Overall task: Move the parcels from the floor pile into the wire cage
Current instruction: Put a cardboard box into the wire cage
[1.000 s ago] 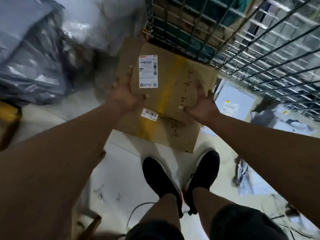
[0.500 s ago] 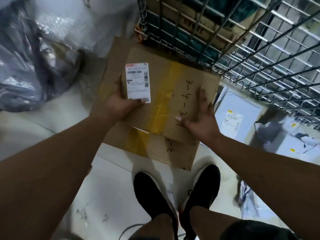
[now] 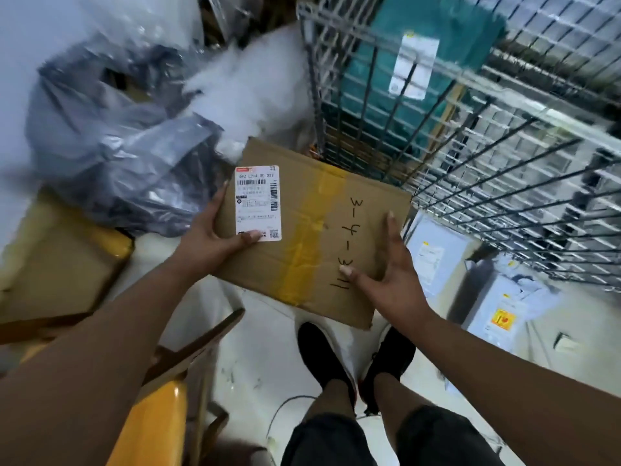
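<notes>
- While left hand (image 3: pixel 208 243) clamps box (image 3: pixel 319 230), thumb on label (image 3: pixel 258 203), right hand (image 3: pixel 393 280) presses straight fingers on its right edge.
- Box: lifted off carton formerly beneath; held beside cage (image 3: pixel 470 146) corner.
- Judgement: ready for loading into cage.

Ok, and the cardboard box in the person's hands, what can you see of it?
The cardboard box is flat and brown, held off the floor above the person's shoes, just outside the wire cage. Yellowish tape runs across its top, with a white shipping label left of it and black handwriting right of it. The left hand grips the left edge, thumb on the label; the right hand lies straight-fingered along the right side.
</notes>
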Demonstrator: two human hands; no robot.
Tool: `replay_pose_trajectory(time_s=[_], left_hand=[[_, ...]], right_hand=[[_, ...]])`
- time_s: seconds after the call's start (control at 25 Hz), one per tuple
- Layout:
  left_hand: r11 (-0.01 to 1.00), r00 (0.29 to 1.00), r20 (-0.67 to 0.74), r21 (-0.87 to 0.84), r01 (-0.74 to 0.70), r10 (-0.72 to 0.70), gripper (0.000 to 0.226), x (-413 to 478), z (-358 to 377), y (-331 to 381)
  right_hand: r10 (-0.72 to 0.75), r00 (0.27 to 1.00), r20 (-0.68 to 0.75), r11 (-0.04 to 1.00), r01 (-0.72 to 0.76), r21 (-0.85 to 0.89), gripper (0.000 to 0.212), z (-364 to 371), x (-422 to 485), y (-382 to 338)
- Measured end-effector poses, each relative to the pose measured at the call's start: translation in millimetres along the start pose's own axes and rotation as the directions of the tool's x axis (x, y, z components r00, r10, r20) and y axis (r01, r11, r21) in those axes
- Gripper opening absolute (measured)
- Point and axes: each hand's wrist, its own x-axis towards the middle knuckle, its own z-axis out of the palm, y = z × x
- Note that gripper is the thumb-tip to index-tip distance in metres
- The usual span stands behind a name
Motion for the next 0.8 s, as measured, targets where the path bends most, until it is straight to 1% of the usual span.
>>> replay_pose_trajectory(time_s=[0.12, 0.2, 0.28, 0.36, 0.48, 0.56, 0.68, 0.8], left_hand=[[1.0, 1.0, -0.02, -0.021, -0.006, 0.006, 0.091, -48.7, -48.4, 50.3], [0.999, 0.999, -0.039, -0.032, 0.007, -0.008, 0.09, -75.4, -69.7, 79.2], [0.998, 0.999, -0.055, -0.07, -0.005, 0.001, 0.089, -109.5, -87.4, 110.1], [0.995, 0.995, -0.097, -0.095, -0.036, 0.026, 0.088, -139.6, -97.9, 133.5], [0.985, 0.984, -0.158, -0.138, -0.105, 0.083, 0.082, -184.8, -101.1, 172.3], [0.973, 0.975, -0.193, -0.18, -0.147, 0.112, 0.078, -199.7, -95.1, 190.5], [0.971, 0.968, -0.21, -0.163, -0.175, 0.139, 0.068, -218.9, -84.2, 225.8], [0.969, 0.969, -0.181, -0.149, -0.196, 0.168, 0.082, -222.6, -69.8, 259.2]], right_hand=[[-0.024, 1.0, 0.005, 1.0, 0.024, 0.005, 0.116, -27.8, -39.0, -61.8], [-0.044, 0.999, -0.029, 0.999, 0.044, 0.026, 0.115, -48.5, -55.0, -95.8], [-0.087, 0.994, -0.07, 0.993, 0.092, 0.076, 0.113, -75.6, -71.9, -130.7], [-0.127, 0.989, -0.08, 0.981, 0.137, 0.137, 0.111, -103.3, -90.3, -160.8], [-0.152, 0.986, -0.071, 0.954, 0.165, 0.249, 0.102, -143.9, -119.9, -192.7], [-0.152, 0.988, -0.025, 0.937, 0.153, 0.313, 0.094, -170.8, -133.0, -209.7], [-0.13, 0.99, -0.048, 0.932, 0.138, 0.335, 0.088, -218.3, -155.3, -235.0], [-0.111, 0.987, -0.113, 0.937, 0.142, 0.32, 0.09, -258.9, -167.8, -246.0]])
